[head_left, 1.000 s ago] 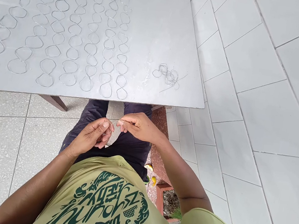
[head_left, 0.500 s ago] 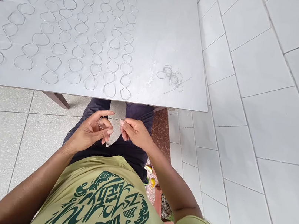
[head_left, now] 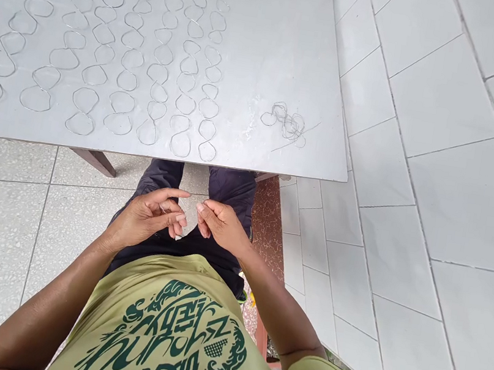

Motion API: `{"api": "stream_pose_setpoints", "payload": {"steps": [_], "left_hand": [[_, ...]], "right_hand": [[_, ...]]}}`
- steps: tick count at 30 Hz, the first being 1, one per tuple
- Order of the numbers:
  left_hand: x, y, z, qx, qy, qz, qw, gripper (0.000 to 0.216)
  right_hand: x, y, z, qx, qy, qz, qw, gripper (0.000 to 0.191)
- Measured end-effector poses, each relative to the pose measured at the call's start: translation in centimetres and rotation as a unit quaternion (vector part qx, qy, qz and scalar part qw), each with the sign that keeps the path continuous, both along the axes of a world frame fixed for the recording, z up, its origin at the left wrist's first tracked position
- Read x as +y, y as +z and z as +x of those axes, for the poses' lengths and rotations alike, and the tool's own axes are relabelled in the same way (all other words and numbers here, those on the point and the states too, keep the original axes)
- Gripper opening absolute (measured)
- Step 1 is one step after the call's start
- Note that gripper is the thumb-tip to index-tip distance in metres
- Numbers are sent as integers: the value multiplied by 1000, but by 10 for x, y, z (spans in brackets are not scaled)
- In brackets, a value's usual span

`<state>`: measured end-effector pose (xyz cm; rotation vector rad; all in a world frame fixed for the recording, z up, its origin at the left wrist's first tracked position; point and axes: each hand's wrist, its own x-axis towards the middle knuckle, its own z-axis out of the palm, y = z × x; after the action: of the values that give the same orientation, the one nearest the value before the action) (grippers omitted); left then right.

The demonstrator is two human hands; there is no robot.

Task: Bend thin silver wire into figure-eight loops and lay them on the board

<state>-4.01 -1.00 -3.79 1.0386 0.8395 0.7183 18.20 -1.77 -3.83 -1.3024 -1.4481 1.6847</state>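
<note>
In the head view, both my hands are held over my lap, just below the table's front edge. A thin metal wire (head_left: 164, 207) curves around the fingers of my left hand (head_left: 146, 218). The thumb and bent fingers there are closed on it, while the index finger points toward the other hand. My right hand (head_left: 225, 225) pinches with thumb and forefinger at the wire's other end; the stretch between the hands is barely visible. Figure-eight wire pieces (head_left: 207, 131) lie in several columns on the table ahead of me.
The pale grey table (head_left: 268, 46) stands in front of my knees. On its right part sits a tangle of loose wire (head_left: 289, 123). A white tiled wall (head_left: 397, 170) runs along the right. A table leg (head_left: 95, 161) shows at the lower left.
The wire loop at my left fingers looks flatter and shows less. Both hands stay nearly in place; the table appears slightly higher in view.
</note>
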Motion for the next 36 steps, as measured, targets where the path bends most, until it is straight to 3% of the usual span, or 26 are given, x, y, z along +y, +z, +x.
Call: {"api": "stream_pose_setpoints", "payload": {"steps": [5,11,17,26,31,36], "left_hand": [[1,-3,5,-41,48,-19,998,72],[-11,-10,19,-68,136,-103,983,31],[-16,-20,27,-83,208,-124,967,23],[-13,-12,20,-158,200,-206,945,34],[-13,-8,18,-204,185,-274,921,23],[-15,-9,14,-176,183,-233,939,28]], "right_hand": [[-6,-7,-7,6,-71,17,997,48],[-12,-18,-23,16,-165,40,985,47],[-21,-21,-41,39,-161,36,985,48],[-25,-17,-46,81,-121,15,989,48],[-30,-16,-50,106,-131,27,985,48],[-34,-18,-50,107,-134,24,985,46]]}}
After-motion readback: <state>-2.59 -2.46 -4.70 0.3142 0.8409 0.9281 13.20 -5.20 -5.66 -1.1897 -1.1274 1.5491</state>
